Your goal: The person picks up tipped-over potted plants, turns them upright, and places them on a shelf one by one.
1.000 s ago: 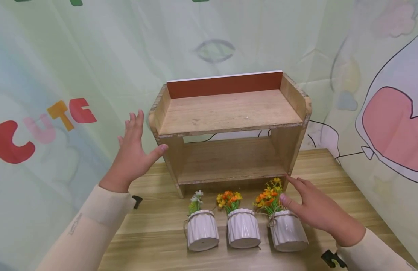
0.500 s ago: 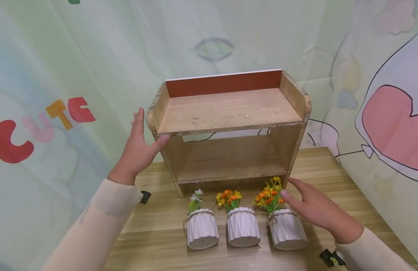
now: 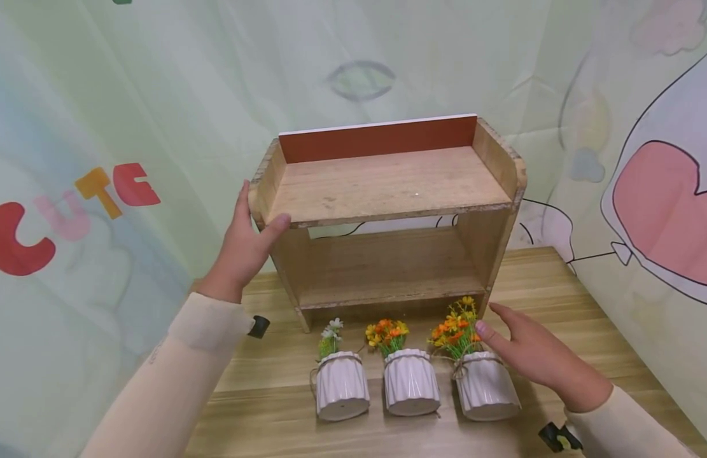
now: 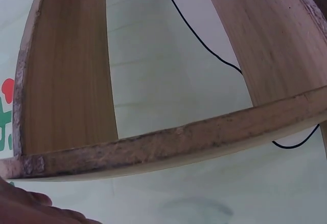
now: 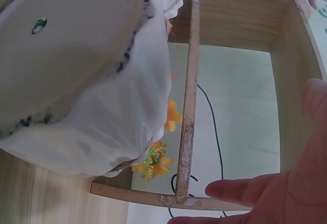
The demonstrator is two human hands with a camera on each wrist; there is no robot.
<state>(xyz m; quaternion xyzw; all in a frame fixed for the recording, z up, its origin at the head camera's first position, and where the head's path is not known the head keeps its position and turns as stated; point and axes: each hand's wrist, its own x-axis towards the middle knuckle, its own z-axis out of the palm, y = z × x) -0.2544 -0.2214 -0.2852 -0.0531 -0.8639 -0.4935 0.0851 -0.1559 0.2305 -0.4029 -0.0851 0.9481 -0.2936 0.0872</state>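
A small two-tier wooden shelf (image 3: 387,184) with a red-brown back strip stands on the table. My left hand (image 3: 238,251) grips its upper left side panel, thumb over the front edge and fingers along the outer face. In the left wrist view, part of that hand (image 4: 36,208) shows below the panel's rough edge. My right hand (image 3: 542,350) holds nothing; its fingers are extended near the shelf's lower right leg, straddling it in the right wrist view. The right thumb overlaps the orange and yellow flowers of the right white pot (image 3: 487,389).
Two more white ribbed pots, the middle one (image 3: 412,385) with orange flowers and the left one (image 3: 342,388) with white flowers, lie in front of the shelf, bases showing. A printed curtain (image 3: 175,76) surrounds the wood-grain table (image 3: 261,388).
My left hand has moved right and slightly up, from beside the shelf onto its left side panel. The right hand has shifted only slightly; shelf and pots stay in place.
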